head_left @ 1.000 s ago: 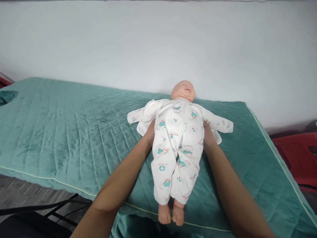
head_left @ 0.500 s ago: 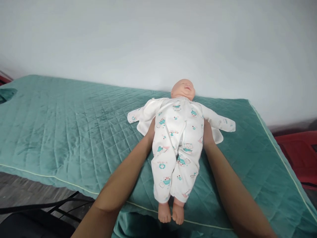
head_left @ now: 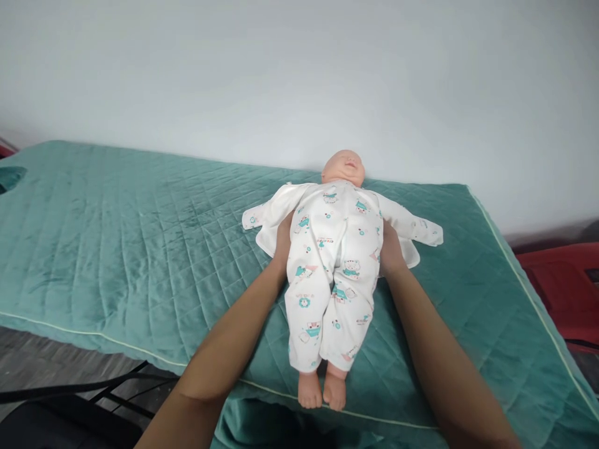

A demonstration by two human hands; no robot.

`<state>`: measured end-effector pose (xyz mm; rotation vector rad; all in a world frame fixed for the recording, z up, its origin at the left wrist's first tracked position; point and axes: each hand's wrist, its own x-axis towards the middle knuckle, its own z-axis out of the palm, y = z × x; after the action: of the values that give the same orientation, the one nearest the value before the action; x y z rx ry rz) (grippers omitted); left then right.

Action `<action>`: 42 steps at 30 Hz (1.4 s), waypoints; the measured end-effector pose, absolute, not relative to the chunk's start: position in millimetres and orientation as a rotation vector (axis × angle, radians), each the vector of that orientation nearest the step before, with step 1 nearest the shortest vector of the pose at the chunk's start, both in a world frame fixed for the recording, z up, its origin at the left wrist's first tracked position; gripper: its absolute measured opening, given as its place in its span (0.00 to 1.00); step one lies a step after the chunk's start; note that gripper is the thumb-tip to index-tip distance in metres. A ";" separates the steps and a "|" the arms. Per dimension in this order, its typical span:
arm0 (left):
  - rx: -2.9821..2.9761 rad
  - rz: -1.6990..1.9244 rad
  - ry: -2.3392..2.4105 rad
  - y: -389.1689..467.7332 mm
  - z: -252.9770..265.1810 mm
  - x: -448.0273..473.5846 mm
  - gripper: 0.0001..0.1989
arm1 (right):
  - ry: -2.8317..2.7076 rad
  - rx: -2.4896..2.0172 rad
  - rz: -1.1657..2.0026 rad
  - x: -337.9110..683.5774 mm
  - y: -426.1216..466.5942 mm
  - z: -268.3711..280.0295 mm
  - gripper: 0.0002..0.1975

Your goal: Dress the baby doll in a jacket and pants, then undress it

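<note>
A baby doll (head_left: 345,167) lies on its back on a green quilted cover (head_left: 178,249), head toward the wall and bare feet near the front edge. White printed trousers (head_left: 337,262) reach up over its chest. Beneath it a white baby jacket (head_left: 421,229) is spread, sleeves out to both sides; no doll hands show at the cuffs. My left hand (head_left: 284,240) holds the doll's side at the left, and my right hand (head_left: 392,252) holds the opposite side. The fingers of both hands go behind the doll's body and are mostly hidden.
A pale wall (head_left: 234,81) stands behind the padded table. At the right is a red plastic object (head_left: 564,290), perhaps a chair. Black straps and a dark seat-like thing (head_left: 65,421) lie below the front edge at the left.
The doll has shifted slightly away from me, toward the wall, with both my hands staying at its sides. Its feet now sit a little farther in from the front edge.
</note>
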<state>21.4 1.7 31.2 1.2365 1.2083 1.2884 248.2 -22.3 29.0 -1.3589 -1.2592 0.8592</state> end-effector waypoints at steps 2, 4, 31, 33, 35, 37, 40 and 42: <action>1.269 1.359 1.230 2.0 30.4 20.7 0.10 | -1.206 -1.367 0.866 245.8 -21.6 28.6 0.13; 1.297 1.401 1.254 3.3 29.2 19.9 0.12 | -1.123 -1.368 0.882 244.3 -20.1 27.5 0.15; 1.289 1.205 1.164 18.0 22.6 12.9 0.23 | -1.484 -1.432 0.186 270.0 43.5 42.8 0.10; 1.332 1.196 1.193 16.7 21.5 11.9 0.23 | -1.462 -1.427 0.357 267.6 58.4 41.6 0.08; 1.424 1.206 1.251 15.2 22.5 10.2 0.23 | -1.431 -1.404 0.487 267.4 65.4 38.7 0.08; 1.583 1.262 1.342 17.1 26.8 8.0 0.20 | -1.440 -1.365 0.564 269.6 65.0 36.3 0.09; 1.862 1.390 1.463 33.8 37.5 6.5 0.14 | -1.556 -1.326 0.614 275.2 58.3 35.8 0.12; 1.990 1.388 1.479 53.1 43.4 8.5 0.11 | -1.624 -1.314 0.643 278.7 55.3 36.7 0.14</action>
<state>8.5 53.1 43.4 1.9904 1.4791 1.3883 278.7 55.3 36.7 -1.3135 -1.6236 0.6433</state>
